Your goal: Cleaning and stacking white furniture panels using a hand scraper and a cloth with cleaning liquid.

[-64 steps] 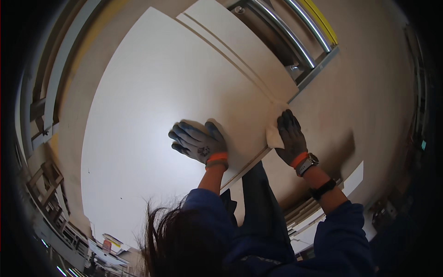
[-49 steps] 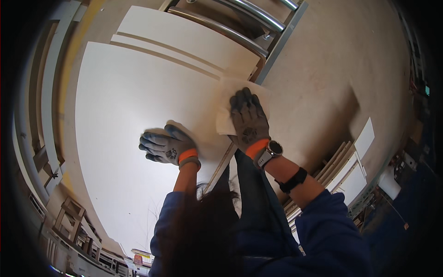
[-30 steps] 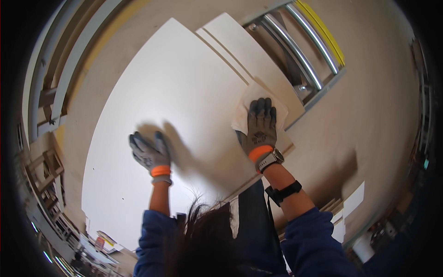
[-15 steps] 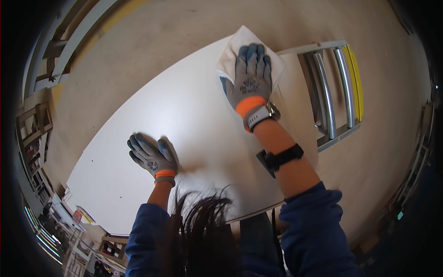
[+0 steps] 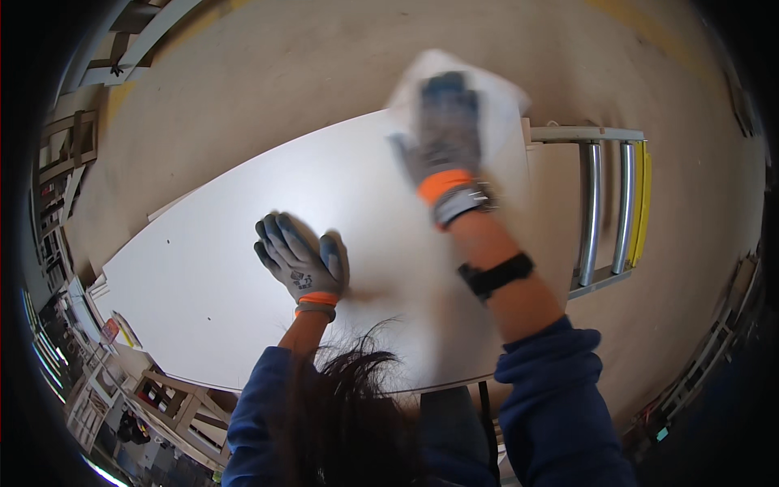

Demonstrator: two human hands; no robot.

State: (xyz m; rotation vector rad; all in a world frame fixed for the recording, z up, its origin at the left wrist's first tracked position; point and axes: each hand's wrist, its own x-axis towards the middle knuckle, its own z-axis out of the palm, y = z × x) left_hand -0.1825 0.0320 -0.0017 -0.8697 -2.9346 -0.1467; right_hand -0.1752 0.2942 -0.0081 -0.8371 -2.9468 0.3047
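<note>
A large white panel (image 5: 211, 268) lies flat in front of me. My left hand (image 5: 296, 258), in a grey glove with an orange cuff, rests palm down on the panel near its middle, fingers spread. My right hand (image 5: 442, 134), gloved the same way and blurred by motion, presses a white cloth (image 5: 495, 97) onto the panel's far right end. A dark band sits on my right wrist.
A metal roller frame (image 5: 604, 207) with a yellow edge stands to the right of the panel. A beige floor (image 5: 284, 89) lies beyond. Wooden racks and stacked pieces (image 5: 61, 162) line the left rim. My dark hair hangs in the lower middle.
My right hand has swept the cloth from the panel's near edge out to its far end. My left hand shifted left and stayed flat on the panel.
</note>
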